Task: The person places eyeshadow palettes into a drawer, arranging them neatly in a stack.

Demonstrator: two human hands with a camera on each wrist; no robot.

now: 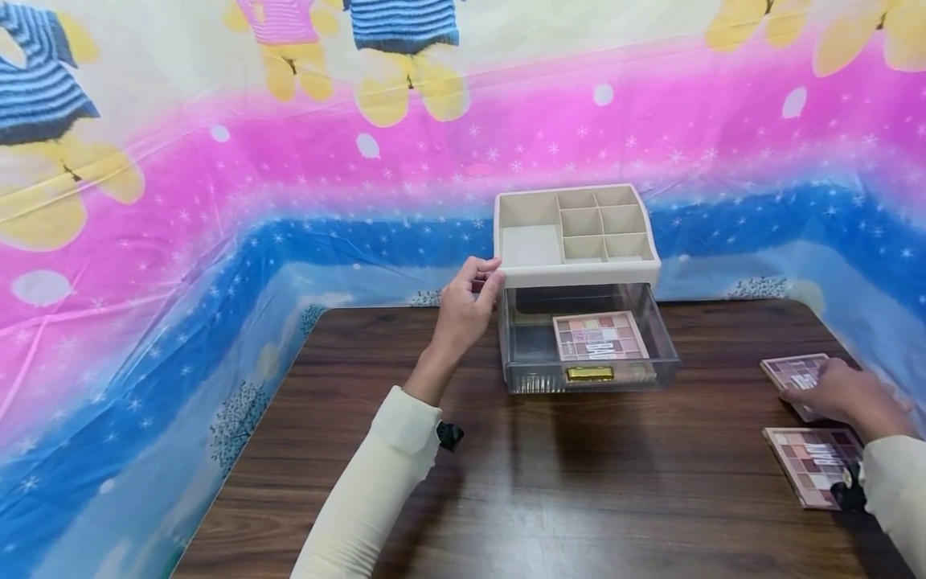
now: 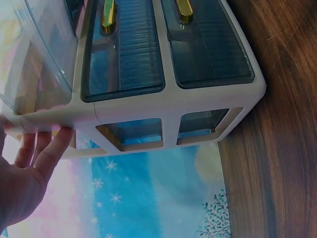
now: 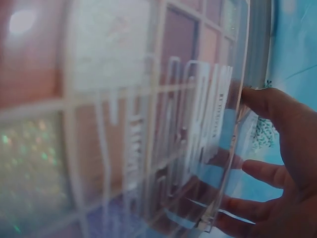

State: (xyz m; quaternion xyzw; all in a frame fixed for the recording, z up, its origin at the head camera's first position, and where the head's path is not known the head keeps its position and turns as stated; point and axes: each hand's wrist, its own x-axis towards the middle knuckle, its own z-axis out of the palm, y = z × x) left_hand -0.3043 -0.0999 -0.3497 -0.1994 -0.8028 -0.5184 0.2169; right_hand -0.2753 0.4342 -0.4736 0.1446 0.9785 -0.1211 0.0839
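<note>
My left hand (image 1: 463, 310) grips the upper left edge of a cream desktop organizer (image 1: 579, 275), its fingertips on the side of the frame in the left wrist view. The organizer's clear upper drawer (image 1: 528, 378) is pulled out, and an eyeshadow palette (image 1: 600, 336) lies in it. At the far right, my right hand (image 1: 861, 398) holds an eyeshadow palette (image 1: 792, 371), thumb along its near left side; the hand covers much of it. Nearer to me, another eyeshadow palette (image 1: 810, 466) lies on the table below that wrist. It fills much of the right wrist view.
The organizer stands near the back edge of a dark wooden table (image 1: 347, 450). Its top has several open compartments (image 1: 604, 221). Two more tinted drawers (image 2: 124, 59) with gold handles show in the left wrist view. A printed cloth (image 1: 405, 185) hangs behind and around the table.
</note>
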